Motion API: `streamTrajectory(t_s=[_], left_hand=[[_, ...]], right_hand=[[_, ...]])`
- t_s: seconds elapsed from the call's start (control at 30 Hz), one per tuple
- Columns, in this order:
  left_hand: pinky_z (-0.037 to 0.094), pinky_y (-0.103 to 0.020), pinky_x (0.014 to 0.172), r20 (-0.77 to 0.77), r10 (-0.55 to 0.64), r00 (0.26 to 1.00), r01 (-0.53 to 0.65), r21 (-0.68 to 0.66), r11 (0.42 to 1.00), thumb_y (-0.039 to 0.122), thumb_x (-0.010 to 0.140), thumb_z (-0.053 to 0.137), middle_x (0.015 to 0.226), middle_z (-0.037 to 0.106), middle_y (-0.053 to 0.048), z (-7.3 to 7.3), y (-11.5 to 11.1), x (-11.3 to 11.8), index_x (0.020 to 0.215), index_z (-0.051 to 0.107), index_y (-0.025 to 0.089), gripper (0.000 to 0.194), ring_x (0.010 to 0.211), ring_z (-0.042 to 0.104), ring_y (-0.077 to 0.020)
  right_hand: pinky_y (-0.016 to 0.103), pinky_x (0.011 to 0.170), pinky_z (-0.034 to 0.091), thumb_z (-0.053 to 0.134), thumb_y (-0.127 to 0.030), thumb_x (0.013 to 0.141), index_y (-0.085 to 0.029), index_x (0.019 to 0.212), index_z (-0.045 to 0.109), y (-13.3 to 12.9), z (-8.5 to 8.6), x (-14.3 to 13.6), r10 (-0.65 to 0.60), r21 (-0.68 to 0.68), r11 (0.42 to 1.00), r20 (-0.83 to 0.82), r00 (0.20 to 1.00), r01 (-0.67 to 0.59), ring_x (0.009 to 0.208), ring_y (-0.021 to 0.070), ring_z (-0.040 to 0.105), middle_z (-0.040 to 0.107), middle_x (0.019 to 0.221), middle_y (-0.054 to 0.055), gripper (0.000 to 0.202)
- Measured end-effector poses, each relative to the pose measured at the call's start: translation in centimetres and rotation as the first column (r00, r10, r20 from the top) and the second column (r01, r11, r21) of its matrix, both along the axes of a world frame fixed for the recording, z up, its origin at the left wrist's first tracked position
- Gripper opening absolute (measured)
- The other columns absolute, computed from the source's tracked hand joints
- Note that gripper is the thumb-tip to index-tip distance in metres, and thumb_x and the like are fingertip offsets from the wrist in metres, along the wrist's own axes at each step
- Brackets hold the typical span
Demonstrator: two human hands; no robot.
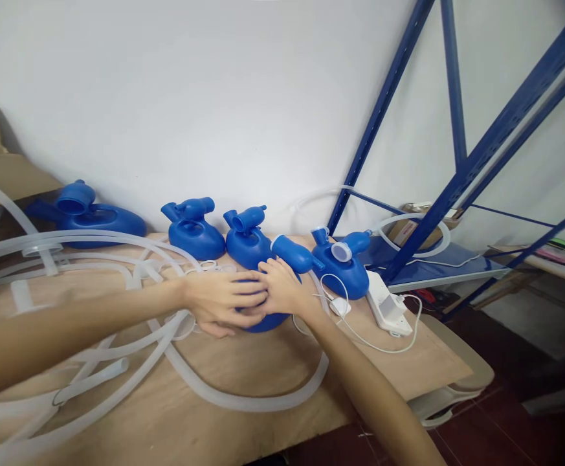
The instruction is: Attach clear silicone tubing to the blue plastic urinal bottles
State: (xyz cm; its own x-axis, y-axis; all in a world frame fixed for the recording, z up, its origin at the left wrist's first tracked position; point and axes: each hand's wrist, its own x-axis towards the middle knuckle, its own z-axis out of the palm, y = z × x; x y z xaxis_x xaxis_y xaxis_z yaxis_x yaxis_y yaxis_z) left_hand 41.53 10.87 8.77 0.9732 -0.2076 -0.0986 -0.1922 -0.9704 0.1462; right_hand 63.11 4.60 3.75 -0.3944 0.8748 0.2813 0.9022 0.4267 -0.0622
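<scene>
My left hand (226,301) and my right hand (283,288) meet over a blue plastic urinal bottle (266,323) at the middle of the table. The fingers of both hands curl over its top and press close together, hiding most of the bottle. A blue funnel-shaped adapter (292,253) with a pale rim lies just beyond my right hand. Close behind stands another blue urinal bottle (248,249) with an adapter on top. To the right is a similar bottle (345,275) with a white ring on its adapter.
Clear hoses (253,402) coil over the table's left and middle. More blue bottles (195,241) line the wall. A white power strip (389,310) with a cable lies at right. A cardboard box (15,175) stands at left, a blue metal rack (389,110) at right.
</scene>
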Motion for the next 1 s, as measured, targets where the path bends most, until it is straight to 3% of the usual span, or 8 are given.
streamTrajectory(t_s=[0.17,0.33,0.43,0.6,0.67,0.73,0.87,1.0], left_hand=[[0.026,-0.046,0.133,-0.305,-0.001,0.953,-0.158,-0.497,0.853,0.028,0.061,0.077,0.143,0.069,0.001,1.7,1.3,2.1,0.097,0.082,0.040,0.038,0.148,0.051,-0.0349],[0.025,-0.052,0.132,0.034,0.139,0.990,-0.124,-0.287,0.950,0.045,0.066,0.075,0.148,0.065,-0.012,-1.7,1.6,1.1,0.121,0.080,0.028,0.057,0.153,0.042,-0.0399],[0.032,-0.053,0.128,0.351,0.298,0.888,-0.235,-0.211,0.949,0.054,0.080,0.061,0.148,0.063,-0.020,-3.9,0.4,0.6,0.139,0.068,0.016,0.070,0.151,0.044,-0.0389],[0.042,-0.044,0.122,0.406,0.770,0.492,-0.576,-0.512,0.638,0.040,0.104,0.034,0.153,0.058,-0.013,-4.3,-1.5,1.5,0.149,0.053,0.018,0.053,0.143,0.052,-0.0264],[0.046,-0.040,0.117,0.334,0.842,0.424,-0.646,-0.539,0.540,0.032,0.108,0.016,0.157,0.054,-0.013,-3.9,-1.4,1.1,0.160,0.036,0.018,0.057,0.144,0.052,-0.0219],[0.052,-0.038,0.110,0.297,0.851,0.433,-0.685,-0.505,0.525,0.028,0.108,0.009,0.154,0.057,-0.014,-3.7,-1.1,-0.5,0.163,0.029,0.017,0.060,0.140,0.058,-0.0209],[0.047,-0.046,0.116,0.207,0.821,0.532,-0.755,-0.324,0.571,0.027,0.098,0.043,0.141,0.068,-0.015,-4.9,-1.4,-6.0,0.150,0.054,0.019,0.055,0.132,0.063,-0.0304],[0.030,-0.067,0.123,0.097,0.779,0.619,-0.769,-0.123,0.627,0.023,0.083,0.063,0.157,0.054,-0.023,-7.1,-2.2,-10.4,0.149,0.058,0.017,0.066,0.151,0.042,-0.0446]], right_hand=[[0.049,0.101,0.039,0.078,-0.068,0.074,-0.025,0.134,0.068,-0.1,-0.5,-0.1,0.028,-0.008,1.000,0.028,0.999,-0.028,0.105,0.0341,0.060,0.070,0.113,0.013,0.074],[0.052,0.108,0.036,0.075,-0.079,0.071,-0.021,0.107,0.077,0.6,-1.6,0.0,-0.055,0.028,0.998,-0.025,0.998,0.056,0.108,0.0371,0.061,0.071,0.112,0.015,0.068],[0.054,0.113,0.035,0.074,-0.081,0.071,-0.021,0.108,0.078,0.7,-1.8,-0.3,-0.115,0.052,0.992,-0.068,0.991,0.119,0.113,0.0387,0.061,0.073,0.111,0.015,0.070],[0.056,0.114,0.036,0.071,-0.084,0.074,-0.023,0.127,0.076,0.3,-1.0,-0.7,-0.137,0.075,0.987,-0.101,0.985,0.145,0.115,0.0389,0.063,0.074,0.119,0.016,0.081],[0.054,0.114,0.037,0.070,-0.086,0.073,-0.025,0.126,0.076,0.0,-0.8,-0.9,-0.137,0.100,0.984,-0.106,0.985,0.148,0.116,0.0377,0.064,0.074,0.119,0.015,0.081],[0.052,0.113,0.039,0.069,-0.087,0.073,-0.026,0.124,0.077,-0.2,-0.6,-1.0,-0.138,0.103,0.983,-0.102,0.985,0.149,0.115,0.0362,0.064,0.075,0.118,0.013,0.080],[0.049,0.111,0.040,0.065,-0.090,0.075,-0.024,0.123,0.076,-0.7,-0.2,-1.5,-0.175,0.080,0.980,-0.085,0.981,0.181,0.114,0.0337,0.064,0.074,0.116,0.013,0.082],[0.046,0.110,0.040,0.061,-0.089,0.079,-0.019,0.124,0.075,-1.2,0.0,-2.0,-0.199,0.087,0.975,-0.073,0.977,0.205,0.116,0.0330,0.063,0.074,0.116,0.013,0.084]])
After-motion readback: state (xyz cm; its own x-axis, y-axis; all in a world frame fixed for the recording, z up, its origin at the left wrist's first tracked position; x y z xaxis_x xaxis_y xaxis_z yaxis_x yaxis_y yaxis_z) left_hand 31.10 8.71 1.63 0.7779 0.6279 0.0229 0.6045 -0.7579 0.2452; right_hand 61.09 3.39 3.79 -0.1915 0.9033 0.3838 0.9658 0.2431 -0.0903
